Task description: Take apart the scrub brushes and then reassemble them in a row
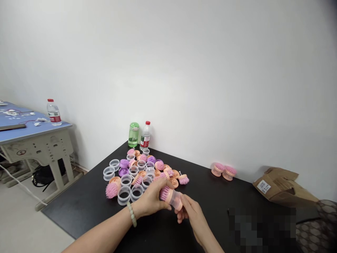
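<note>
Between my hands, above the black table, is a round scrubbing brush lying sideways, with pink bristles to the left, a clear ring-shaped body and a peach cap to the right. My left hand wraps its bristle end. The fingers of my right hand close on the capped end. Just beyond my left hand lies a spread of loose parts: clear plastic rings, pink bristle heads, purple bristle heads and peach discs.
Two pink brushes stand near the wall at right, beside an opened cardboard box. A green bottle and a red-capped water bottle stand at the table's far corner. A blue desk is at left.
</note>
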The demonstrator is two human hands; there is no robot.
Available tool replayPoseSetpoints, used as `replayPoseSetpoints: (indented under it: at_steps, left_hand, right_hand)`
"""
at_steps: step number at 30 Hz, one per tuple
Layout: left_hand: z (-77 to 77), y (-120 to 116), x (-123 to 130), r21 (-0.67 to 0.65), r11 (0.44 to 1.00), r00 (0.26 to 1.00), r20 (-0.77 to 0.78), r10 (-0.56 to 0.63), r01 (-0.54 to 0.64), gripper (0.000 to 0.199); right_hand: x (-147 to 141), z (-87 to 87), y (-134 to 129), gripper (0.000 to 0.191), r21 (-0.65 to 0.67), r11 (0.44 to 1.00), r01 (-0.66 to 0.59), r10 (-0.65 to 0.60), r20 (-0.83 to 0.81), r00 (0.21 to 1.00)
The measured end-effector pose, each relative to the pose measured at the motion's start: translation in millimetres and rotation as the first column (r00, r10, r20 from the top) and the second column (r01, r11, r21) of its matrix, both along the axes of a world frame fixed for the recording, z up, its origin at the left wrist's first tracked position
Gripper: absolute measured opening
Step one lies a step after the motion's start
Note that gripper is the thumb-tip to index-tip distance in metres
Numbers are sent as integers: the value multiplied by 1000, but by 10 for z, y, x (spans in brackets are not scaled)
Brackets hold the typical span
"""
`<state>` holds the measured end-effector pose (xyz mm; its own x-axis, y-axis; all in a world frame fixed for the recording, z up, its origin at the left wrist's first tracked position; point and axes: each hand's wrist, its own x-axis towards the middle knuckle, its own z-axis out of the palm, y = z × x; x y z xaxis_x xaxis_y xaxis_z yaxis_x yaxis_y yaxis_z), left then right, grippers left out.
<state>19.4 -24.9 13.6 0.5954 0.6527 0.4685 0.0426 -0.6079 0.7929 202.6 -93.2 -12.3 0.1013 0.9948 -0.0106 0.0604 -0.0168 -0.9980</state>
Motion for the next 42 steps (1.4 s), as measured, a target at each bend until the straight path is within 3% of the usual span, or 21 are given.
replayPoseSetpoints:
  at_steps: [9,14,21,28,31,35,42]
  left_hand:
    - [6,-24,5,98,995,997,-76,22,-14,49]
    - [6,-21,14,153,987,980,-185,69,-40,53]
    - [-47,-16,21,175,984,938,-336,80,-21,53]
    - [-101,-9,51,220,975,923,-368,111,-30,59]
    - [-105,-12,62,179,983,932,-350,96,-34,60]
    - [-73,-44,61,32,994,960,-259,109,-104,61]
    - [22,-10,40,-147,973,982,-100,162,-176,47]
  right_hand:
    - [-27,29,17,67,-71,997,0,-2,-24,1000]
    - [-15,-37,51,68,-92,996,22,-18,50,999]
    - [77,-89,83,48,33,999,42,-52,415,908]
    - [167,-214,133,28,168,984,53,-127,473,872]
    - [142,-181,122,26,196,980,44,-125,426,896]
    - [69,-65,71,38,220,976,-3,-79,365,927]
    - [-13,5,28,50,250,967,-46,-44,341,939]
